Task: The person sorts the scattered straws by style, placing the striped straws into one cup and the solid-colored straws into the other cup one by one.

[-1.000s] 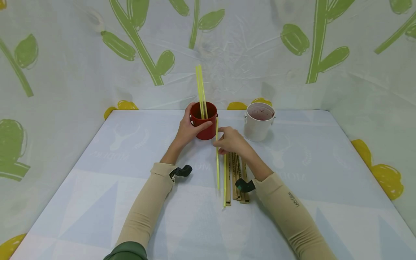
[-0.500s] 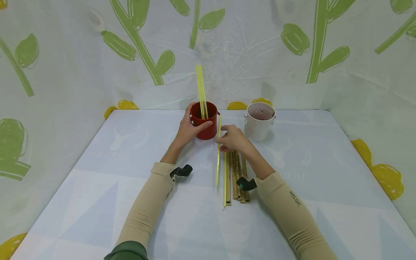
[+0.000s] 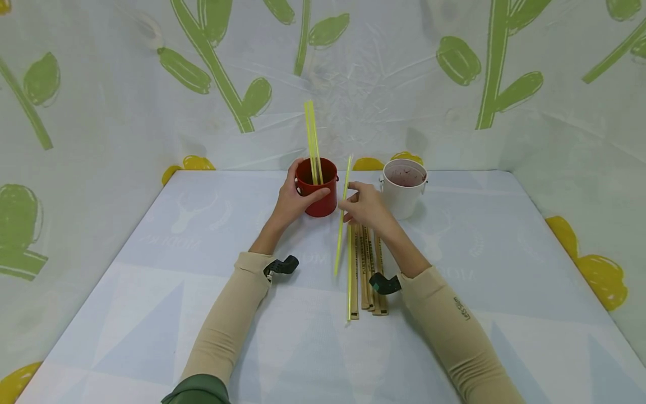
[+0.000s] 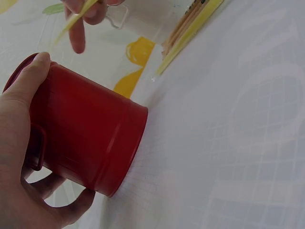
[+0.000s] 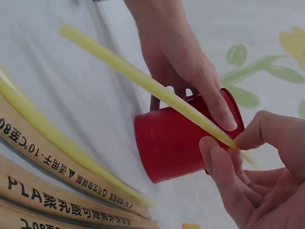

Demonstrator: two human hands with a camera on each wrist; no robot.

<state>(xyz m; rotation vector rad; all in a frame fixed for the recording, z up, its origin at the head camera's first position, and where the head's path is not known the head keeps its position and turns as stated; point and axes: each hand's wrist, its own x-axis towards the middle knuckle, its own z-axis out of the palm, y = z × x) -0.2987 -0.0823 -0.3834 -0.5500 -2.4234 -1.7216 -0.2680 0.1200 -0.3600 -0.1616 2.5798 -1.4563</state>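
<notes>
My left hand (image 3: pixel 290 201) grips a small red bucket (image 3: pixel 321 205), thumb over the front of the rim and fingers round the far left side. Several yellow straws (image 3: pixel 310 137) stand upright in the bucket, leaning slightly left. Just right of it, my right hand (image 3: pixel 367 207) pinches one more yellow straw (image 3: pixel 339 247) between thumb and fingers. That straw is tilted, its top end beside the bucket's rim and higher than it. In the right wrist view the held straw (image 5: pixel 119 65) crosses in front of the red bucket (image 5: pixel 167 143).
Below my right hand lie several brown paper-wrapped straws (image 3: pixel 364 275) with printed lettering, and a yellow straw (image 3: pixel 349 280) along their left side. A white bucket (image 3: pixel 397 201) stands to the right at the back. The patterned backdrop rises behind the table's far edge.
My right hand has moved up and slightly right, lifting the pinched yellow straw, which now tilts with its top to the right. The left hand and red bucket stay in place.
</notes>
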